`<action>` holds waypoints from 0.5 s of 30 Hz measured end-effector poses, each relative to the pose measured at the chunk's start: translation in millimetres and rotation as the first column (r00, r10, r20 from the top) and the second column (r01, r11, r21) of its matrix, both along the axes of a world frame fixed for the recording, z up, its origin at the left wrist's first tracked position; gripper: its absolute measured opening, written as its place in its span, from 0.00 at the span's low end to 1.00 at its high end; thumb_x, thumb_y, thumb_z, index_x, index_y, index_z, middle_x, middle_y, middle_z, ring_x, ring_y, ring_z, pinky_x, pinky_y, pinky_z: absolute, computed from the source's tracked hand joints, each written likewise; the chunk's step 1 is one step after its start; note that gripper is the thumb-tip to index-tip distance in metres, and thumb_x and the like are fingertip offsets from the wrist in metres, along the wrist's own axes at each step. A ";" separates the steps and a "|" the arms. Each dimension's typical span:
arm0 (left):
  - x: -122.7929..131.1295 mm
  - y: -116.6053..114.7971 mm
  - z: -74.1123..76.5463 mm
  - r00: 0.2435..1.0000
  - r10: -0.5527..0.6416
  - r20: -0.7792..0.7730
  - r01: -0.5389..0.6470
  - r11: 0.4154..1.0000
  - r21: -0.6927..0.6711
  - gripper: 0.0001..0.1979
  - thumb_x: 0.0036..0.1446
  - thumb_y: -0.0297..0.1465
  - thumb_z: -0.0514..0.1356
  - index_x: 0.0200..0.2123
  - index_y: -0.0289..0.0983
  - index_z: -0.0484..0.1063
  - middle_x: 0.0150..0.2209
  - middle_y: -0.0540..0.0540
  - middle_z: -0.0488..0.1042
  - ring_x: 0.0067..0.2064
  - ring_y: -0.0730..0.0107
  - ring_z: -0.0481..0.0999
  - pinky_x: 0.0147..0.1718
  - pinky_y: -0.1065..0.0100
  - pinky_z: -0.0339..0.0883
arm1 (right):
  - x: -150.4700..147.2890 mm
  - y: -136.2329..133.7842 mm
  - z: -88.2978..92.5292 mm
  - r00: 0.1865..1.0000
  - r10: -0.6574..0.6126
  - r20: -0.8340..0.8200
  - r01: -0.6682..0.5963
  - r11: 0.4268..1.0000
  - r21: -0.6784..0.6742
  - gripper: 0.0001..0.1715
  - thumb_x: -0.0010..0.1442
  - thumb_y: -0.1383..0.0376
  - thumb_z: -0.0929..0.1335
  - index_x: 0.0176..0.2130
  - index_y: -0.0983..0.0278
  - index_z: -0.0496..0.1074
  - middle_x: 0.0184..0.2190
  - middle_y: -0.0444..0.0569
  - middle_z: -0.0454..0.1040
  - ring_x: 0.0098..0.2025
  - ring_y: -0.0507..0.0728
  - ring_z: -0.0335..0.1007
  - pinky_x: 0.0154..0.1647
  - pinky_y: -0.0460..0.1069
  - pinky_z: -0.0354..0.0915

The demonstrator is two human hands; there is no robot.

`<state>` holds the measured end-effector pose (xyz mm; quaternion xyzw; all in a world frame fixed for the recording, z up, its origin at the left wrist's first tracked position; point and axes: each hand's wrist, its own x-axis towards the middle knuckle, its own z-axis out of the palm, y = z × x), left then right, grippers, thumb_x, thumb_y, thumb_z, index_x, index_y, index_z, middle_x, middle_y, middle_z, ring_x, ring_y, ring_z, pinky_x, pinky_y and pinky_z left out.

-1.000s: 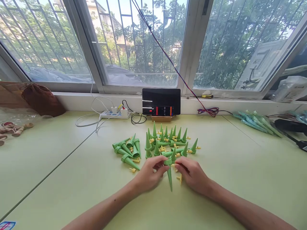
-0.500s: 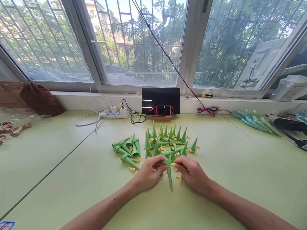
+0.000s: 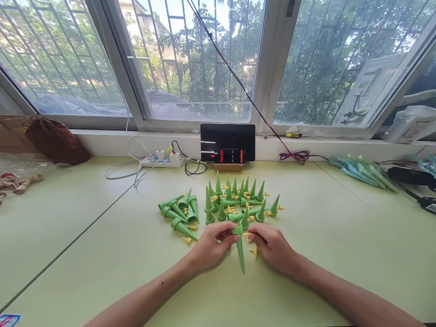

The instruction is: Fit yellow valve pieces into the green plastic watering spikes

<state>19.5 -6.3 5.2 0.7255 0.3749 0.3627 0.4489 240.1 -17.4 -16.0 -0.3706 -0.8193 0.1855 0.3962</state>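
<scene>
Pinching green spike [image 3: 240, 252] w/ L hand [image 3: 211, 245], yellow pc [image 3: 246, 235] w/ R hand [image 3: 274, 247] at 3 o'clock. I'd best brace spike lightly.

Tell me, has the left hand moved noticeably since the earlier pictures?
No, not noticeably: judged against the black screen below the window, the left hand stays in about the same place, holding a green spike.

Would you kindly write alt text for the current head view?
A person's left hand holds a green spike point down, while the right hand pinches a yellow piece beside it. More green spikes and yellow pieces sit nearby on a pale table.
</scene>
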 end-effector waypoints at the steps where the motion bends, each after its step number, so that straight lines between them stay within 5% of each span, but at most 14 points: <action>1: -0.2 0.0 0.1 1.000 -0.005 -0.004 0.005 1.000 0.001 0.08 0.62 0.34 0.61 0.36 0.34 0.74 0.23 0.53 0.67 0.26 0.73 0.68 0.27 0.73 0.64 | 0.2 0.1 -0.4 1.000 0.002 0.003 -0.002 1.000 -0.001 0.13 0.74 0.65 0.60 0.36 0.61 0.67 0.27 0.45 0.71 0.27 0.55 0.65 0.30 0.47 0.61; 15: 2.8 -1.7 5.2 0.999 -0.037 0.002 0.037 0.999 -0.003 0.09 0.62 0.33 0.61 0.31 0.34 0.72 0.24 0.52 0.65 0.26 0.74 0.67 0.26 0.74 0.61 | -1.0 0.3 -1.2 0.999 0.003 0.043 -0.005 0.999 0.037 0.19 0.75 0.65 0.57 0.29 0.60 0.58 0.24 0.42 0.64 0.24 0.53 0.58 0.27 0.47 0.55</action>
